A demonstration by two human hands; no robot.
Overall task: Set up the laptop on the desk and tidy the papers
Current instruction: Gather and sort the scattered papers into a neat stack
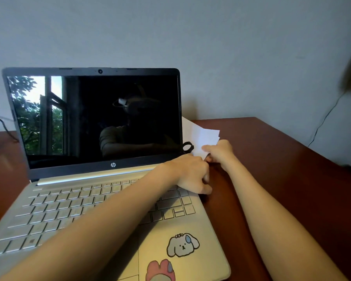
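Observation:
A silver laptop [101, 201] stands open on the reddish-brown desk [282, 159], its screen [93, 116] dark and reflecting a window. White papers [203, 138] lie just right of the screen, partly behind it. My right hand [219, 152] pinches the near corner of the papers. My left hand [190, 173] reaches across the keyboard's top right corner with fingers curled at the papers' lower edge; whether it grips them is hidden by the hand itself.
A black ring-shaped item [187, 147] sits by the screen's right edge against the papers. A thin black cable [324, 120] hangs down the wall at right, another [2, 126] trails at far left. Cartoon stickers [182, 245] mark the palm rest.

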